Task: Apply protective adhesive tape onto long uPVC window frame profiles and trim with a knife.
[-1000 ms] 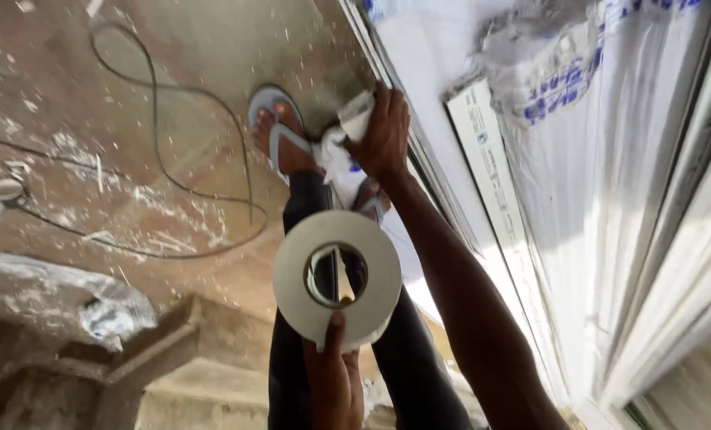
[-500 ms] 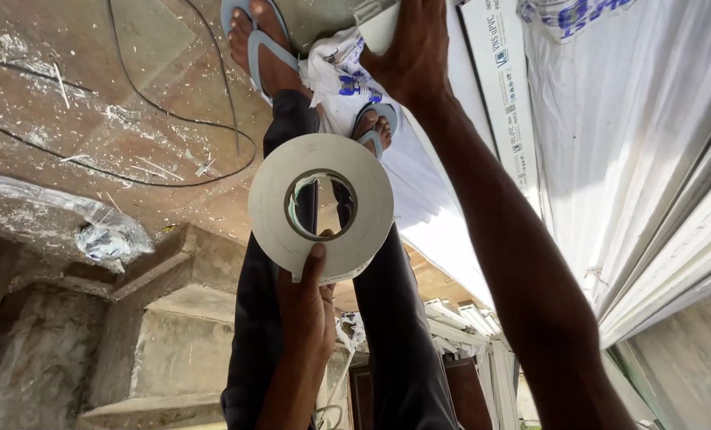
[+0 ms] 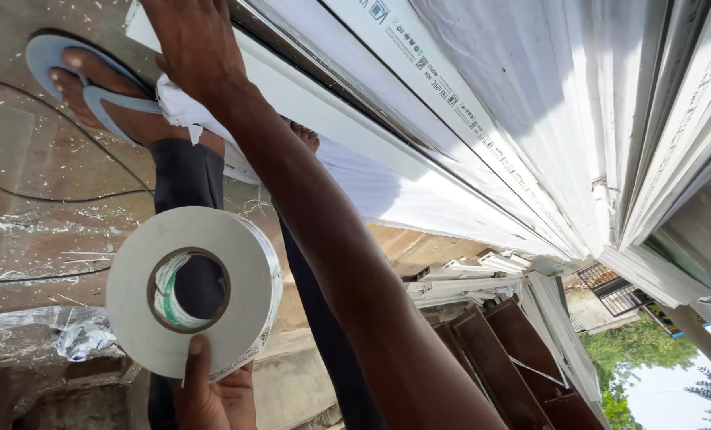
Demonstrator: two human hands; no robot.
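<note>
Your left hand (image 3: pixel 212 390) is low in the view, fingers clamped on the lower rim of a big white roll of tape (image 3: pixel 192 291), thumb pressed flat on its face just under the core hole. You hold the roll upright and face-on to the camera, out in front of your dark trouser legs (image 3: pixel 184 175), and through its centre you can see the greenish inner core. Your right hand (image 3: pixel 192 52) is up at the top of the view, arm stretched long across the middle, palm down and fingers spread on the white window frame profile (image 3: pixel 355 119), with a crumpled white cloth (image 3: pixel 192 119) bunched right under the wrist; whether the fingers pinch anything I cannot tell. Your foot in a blue flip-flop (image 3: pixel 93 91) stands on the dusty concrete floor (image 3: pixel 45 231), a thin black cable (image 3: pixel 53 195) looping past it, and a crumpled clear plastic sheet (image 3: pixel 53 334) lies left of the roll.
</note>
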